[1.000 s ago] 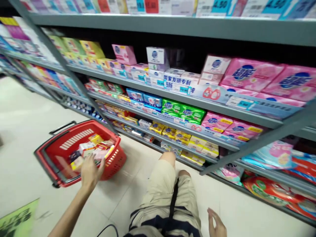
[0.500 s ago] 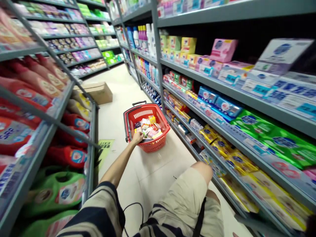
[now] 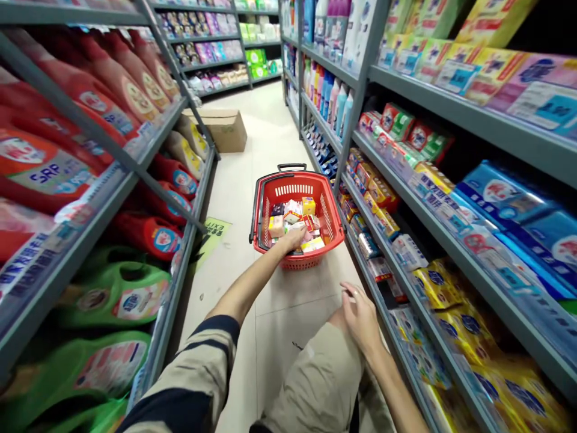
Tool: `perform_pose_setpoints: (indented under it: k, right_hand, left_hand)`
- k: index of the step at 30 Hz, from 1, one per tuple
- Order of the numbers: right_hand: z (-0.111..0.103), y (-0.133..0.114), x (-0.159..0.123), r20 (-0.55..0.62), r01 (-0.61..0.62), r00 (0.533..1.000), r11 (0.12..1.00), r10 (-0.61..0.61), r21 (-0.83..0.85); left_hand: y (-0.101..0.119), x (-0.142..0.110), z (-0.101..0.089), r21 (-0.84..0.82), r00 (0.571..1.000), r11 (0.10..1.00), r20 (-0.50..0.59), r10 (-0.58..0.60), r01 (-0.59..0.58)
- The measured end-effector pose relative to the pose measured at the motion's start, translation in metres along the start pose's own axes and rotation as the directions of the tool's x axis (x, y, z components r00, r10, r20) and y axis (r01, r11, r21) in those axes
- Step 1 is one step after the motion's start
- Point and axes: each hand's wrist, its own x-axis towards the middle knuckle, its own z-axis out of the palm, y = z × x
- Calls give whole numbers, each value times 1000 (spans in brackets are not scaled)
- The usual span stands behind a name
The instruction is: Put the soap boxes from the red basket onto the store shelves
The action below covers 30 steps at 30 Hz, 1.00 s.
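Note:
A red plastic shopping basket (image 3: 301, 263) with black handles stands on the floor in front of me. Small boxed and wrapped packs lie heaped in it, among them a yellow box (image 3: 309, 205) and a red-and-white pack (image 3: 311, 223). My left hand (image 3: 295, 239) reaches over the near rim into the heap, its fingers closed together and pointing down. Whatever is under its fingertips is hidden. My right hand (image 3: 359, 313) is above my right knee, fingers loosely bent and apart, holding nothing. A ring shows on one finger.
Shelves with red detergent bottles (image 3: 148, 234) and green detergent jugs (image 3: 135, 294) line the left. On the right, shelves carry yellow packs (image 3: 455, 325) and blue packs (image 3: 500, 186). A cardboard box (image 3: 228, 129) sits farther up the aisle, and a green exit sign (image 3: 214, 234) marks the floor.
The view has turned leftward and closer. My left hand has moved right, toward the middle of the basket's packs. My right hand has come up into view.

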Motion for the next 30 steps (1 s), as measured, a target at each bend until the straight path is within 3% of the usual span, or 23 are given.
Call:
perform_pose_setpoints:
  k: [3,7,9,12,14,17,20,22,23,24,25,26,27,28,30]
  right_hand:
    - [45,1,86,226,86,973,989,-56,-124]
    - [104,9,177,318,51,948,973,25,-227]
    - [126,18,195,309,-31,944,960,120,-279]
    - [143,30,198,260,-131,942,946,212,-297]
    - [144,33,197,236,-157,946,953,220,-259]
    - [132,25,197,227,-152,956,974,188,-165]
    - [101,3,183,195,-115,975,993,106,36]
    - [73,-15,155,119,-64,992,946,27,319]
    - [58,-23,136,79,-44,997,898,10,438]
    - [43,-30,113,52,-35,999,862,10,505]
    - [28,-36,89,38,-30,999,846,11,533]
    - [15,-41,63,27,-26,1000,843,14,537]
    - [3,-45,37,11,-31,999,849,30,527]
    - [-6,-49,12,-13,-43,998,860,58,509]
    - [-17,-54,-35,-94,-88,984,867,154,491]
  left_hand:
    - [1,16,4,99,999,995,41,19,-23]
    - [5,24,8,198,999,980,48,26,-35]
    - [6,25,10,216,999,976,38,15,-23]
    - [5,24,2,176,1000,984,10,-27,25]
    - [4,19,-19,108,997,991,-25,-70,72]
    - [13,-2,-67,-38,983,989,-111,-149,145]
    - [46,-47,-110,-222,974,965,-149,-174,138]
    - [79,-85,-119,-368,982,926,-130,-138,82]
    - [97,-104,-117,-478,990,877,-97,-103,44]
    - [115,-123,-111,-747,992,664,-50,-119,42]
    - [133,-140,-101,-916,994,393,47,-98,82]
    - [151,-156,-89,-973,987,168,151,-49,157]
    - [168,-170,-76,-971,971,-3,240,9,240]
    - [185,-182,-63,-942,947,-108,312,71,318]
    - [216,-202,-38,-902,917,-174,374,139,395]
